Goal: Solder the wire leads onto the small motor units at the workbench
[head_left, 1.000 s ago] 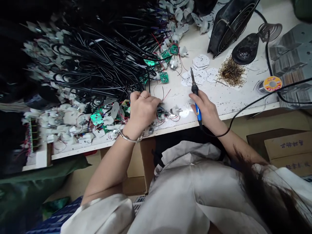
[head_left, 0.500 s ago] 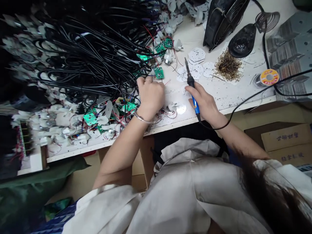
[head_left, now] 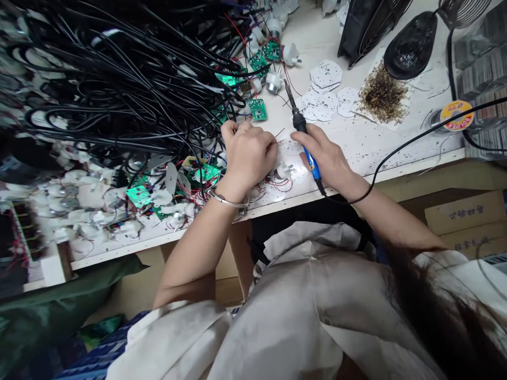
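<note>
My left hand (head_left: 247, 161) rests on the bench with its fingers closed over a thin wire, mostly hidden, beside a tangle of black cables (head_left: 119, 89). My right hand (head_left: 327, 161) grips a blue-handled soldering iron (head_left: 304, 150), its tip pointing up and left, touching nothing I can see. A white plug with metal pins (head_left: 283, 170) and fine red wires lies just below and between my hands. A green circuit board (head_left: 258, 110) sits above my left fingers.
The white, speckled workbench (head_left: 368, 142) holds white perforated discs (head_left: 325, 74), brown debris on paper (head_left: 382, 95), a black fan (head_left: 372, 26), a coiled iron stand (head_left: 463, 8) and a solder spool (head_left: 457, 115). Cardboard boxes (head_left: 465, 219) lie below the front edge.
My left hand has moved right along the bench, closer to my right hand. The soldering iron's tip has swung left, and the whole view has shifted.
</note>
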Motion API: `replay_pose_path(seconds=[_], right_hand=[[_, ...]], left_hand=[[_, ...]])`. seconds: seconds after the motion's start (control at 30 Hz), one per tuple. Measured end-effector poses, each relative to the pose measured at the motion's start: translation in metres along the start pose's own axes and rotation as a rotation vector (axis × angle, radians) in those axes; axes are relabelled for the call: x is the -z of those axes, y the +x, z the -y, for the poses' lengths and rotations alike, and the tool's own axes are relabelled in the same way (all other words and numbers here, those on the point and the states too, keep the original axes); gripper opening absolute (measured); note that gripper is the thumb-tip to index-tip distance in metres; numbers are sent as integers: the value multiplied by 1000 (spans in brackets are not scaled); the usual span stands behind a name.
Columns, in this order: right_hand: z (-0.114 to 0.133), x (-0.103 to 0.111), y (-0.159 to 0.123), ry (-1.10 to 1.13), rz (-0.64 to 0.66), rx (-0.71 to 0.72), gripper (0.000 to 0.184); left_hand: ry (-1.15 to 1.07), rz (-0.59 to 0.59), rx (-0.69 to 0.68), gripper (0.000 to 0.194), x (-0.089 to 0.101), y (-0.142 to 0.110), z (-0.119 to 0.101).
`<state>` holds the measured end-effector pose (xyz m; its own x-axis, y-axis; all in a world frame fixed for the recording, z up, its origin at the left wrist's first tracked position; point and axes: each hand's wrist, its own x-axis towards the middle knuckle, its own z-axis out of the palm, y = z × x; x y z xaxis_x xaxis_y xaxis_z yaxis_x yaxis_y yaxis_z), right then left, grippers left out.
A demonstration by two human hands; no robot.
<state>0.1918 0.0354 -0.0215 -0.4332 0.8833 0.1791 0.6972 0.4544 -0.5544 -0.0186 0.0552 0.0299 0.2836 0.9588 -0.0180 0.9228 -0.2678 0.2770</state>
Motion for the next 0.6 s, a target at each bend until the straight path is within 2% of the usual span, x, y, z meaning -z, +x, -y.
replay_pose_path(seconds=[0.1, 0.17, 0.3, 0.4, 0.47, 0.6], right_hand=[[-1, 1, 1, -1, -30, 16, 42], [0, 4, -2, 32, -103, 45, 36], [10, 12, -18, 253, -398, 114, 32], [17, 13, -30, 565, -537, -89, 32], [18, 10, -33, 738, -523, -267, 33], [10, 4, -29, 856, -491, -395, 41]], left_hand=[[-43, -16, 1, 33, -1, -1, -1], [-64, -19, 11, 32, -4, -1, -2], [-72, 1, 47, 32, -7, 3, -3], [-51, 43, 78, 35, -6, 5, -6], [-38, 75, 93, 35, -4, 6, -7], [-35, 83, 85, 31, -4, 5, -8]])
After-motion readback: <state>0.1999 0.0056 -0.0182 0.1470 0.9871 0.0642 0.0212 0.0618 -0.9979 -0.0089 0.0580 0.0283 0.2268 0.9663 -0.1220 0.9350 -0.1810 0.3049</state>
